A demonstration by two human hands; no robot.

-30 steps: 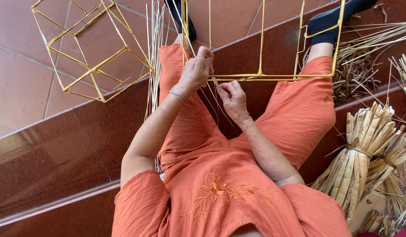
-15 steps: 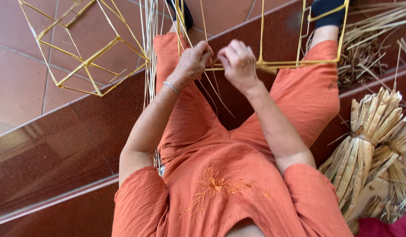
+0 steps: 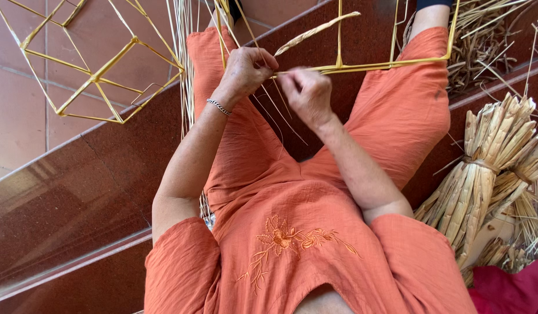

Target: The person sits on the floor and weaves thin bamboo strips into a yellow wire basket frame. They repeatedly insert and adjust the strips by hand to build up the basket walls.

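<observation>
Yellow wire frame [image 3: 391, 61] sits over your knees; your left hand [image 3: 245, 70] is closed on its lower bar, your right hand [image 3: 306, 93] pinches a straw strand [image 3: 315, 32] there, bundled straw [image 3: 478, 174] just beside.

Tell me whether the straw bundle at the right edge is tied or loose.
Tied. A band cinches the straw bundle near its middle, pinching the stalks into a waist, and they fan out above and below it.
</observation>
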